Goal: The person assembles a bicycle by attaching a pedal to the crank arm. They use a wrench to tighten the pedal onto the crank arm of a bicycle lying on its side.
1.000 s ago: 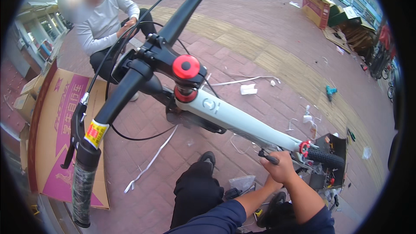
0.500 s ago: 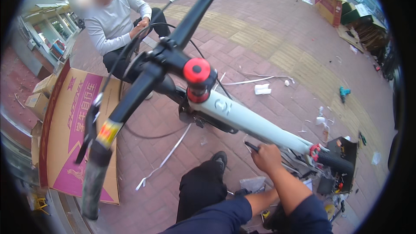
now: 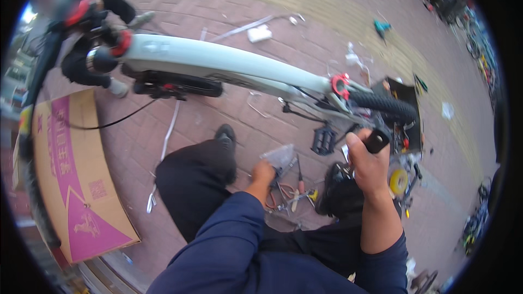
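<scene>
A bicycle with a pale grey-white frame (image 3: 229, 62) stretches across the view in front of me. My right hand (image 3: 369, 164) is closed around a black handle (image 3: 377, 140) with a rounded, holed end; what the handle belongs to is hidden. This hand is beside the rear wheel (image 3: 384, 104) and right of a black pedal (image 3: 322, 140). Lower and to the left, my left hand (image 3: 263, 174) reaches down beside a clear plastic bag (image 3: 279, 156) and a dark item partly under it. Its fingertips are hidden. Several hand tools (image 3: 294, 193) lie between my feet.
A flat cardboard box (image 3: 87, 185) lies at the left. An open toolbox (image 3: 414, 130) stands behind the rear wheel, with a yellow tape roll (image 3: 398, 182) nearby. A teal power drill (image 3: 382, 27) and white packing scraps (image 3: 259, 34) lie beyond. Another person's leg (image 3: 84, 65) shows behind the handlebar.
The view has swung right and down, so the bicycle sits further left. My right hand has risen, turning the black handle's end upward. My left hand has come out from behind my right forearm.
</scene>
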The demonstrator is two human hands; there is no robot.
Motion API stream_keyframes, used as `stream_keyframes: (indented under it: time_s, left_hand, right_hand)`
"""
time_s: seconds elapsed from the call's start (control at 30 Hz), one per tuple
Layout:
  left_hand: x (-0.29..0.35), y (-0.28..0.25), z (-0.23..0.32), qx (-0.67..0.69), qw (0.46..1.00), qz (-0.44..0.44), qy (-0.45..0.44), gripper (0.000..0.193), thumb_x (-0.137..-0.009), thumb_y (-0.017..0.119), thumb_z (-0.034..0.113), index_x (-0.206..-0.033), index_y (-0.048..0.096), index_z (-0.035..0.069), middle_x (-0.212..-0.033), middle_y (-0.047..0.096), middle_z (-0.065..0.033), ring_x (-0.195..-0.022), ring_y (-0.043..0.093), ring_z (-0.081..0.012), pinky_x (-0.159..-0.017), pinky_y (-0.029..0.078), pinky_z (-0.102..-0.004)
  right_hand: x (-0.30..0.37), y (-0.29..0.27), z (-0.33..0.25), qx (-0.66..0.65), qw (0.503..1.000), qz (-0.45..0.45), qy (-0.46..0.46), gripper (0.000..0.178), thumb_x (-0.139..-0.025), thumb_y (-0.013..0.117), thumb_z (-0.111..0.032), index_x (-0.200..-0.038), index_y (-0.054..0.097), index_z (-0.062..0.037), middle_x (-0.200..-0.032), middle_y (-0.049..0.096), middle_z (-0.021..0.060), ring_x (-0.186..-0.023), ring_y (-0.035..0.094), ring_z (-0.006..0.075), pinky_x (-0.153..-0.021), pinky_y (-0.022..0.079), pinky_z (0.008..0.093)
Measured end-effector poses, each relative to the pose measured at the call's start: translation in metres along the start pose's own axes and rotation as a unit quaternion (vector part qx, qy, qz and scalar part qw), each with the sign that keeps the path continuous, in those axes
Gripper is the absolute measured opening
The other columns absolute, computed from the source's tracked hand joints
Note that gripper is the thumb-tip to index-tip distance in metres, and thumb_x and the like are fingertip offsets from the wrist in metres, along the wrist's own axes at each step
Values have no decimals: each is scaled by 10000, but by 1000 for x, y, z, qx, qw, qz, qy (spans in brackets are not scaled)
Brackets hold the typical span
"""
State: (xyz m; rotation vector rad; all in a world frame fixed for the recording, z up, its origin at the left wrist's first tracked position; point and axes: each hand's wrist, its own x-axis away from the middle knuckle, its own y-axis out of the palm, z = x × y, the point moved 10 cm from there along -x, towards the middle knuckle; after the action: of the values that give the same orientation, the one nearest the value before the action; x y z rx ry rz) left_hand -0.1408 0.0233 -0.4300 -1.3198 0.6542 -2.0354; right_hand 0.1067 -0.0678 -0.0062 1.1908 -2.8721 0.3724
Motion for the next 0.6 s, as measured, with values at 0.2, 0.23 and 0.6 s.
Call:
stream_keyframes:
  time_s: [0.2,0.23,0.6]
  left_hand:
    - [16,22,32,-118,983,13,141,376,-878,737,334,-1158,657,96,-1219,638,-176,-1118,641,-406,-958,531,-513]
    - [15,47,36,-165,973,-39,157,461,-870,751,348,-1230,614,97,-1272,614,-159,-1207,605,-385,-985,516,-524]
    - [29,73,55,-376,880,-282,67,346,-1004,559,224,-1305,694,121,-1306,686,-156,-1081,691,-333,-866,485,-582]
  right_hand:
    - [12,-15,-13,88,994,-59,-10,310,-902,739,-150,-676,562,-35,-541,523,33,-520,458,103,-495,385,312]
    - [12,-16,-16,101,991,-74,-37,301,-901,739,-146,-677,569,-36,-540,554,45,-506,491,110,-492,396,311]
    - [6,-21,-13,195,977,-84,-21,300,-851,773,-193,-679,599,-19,-576,575,120,-497,565,238,-496,417,345]
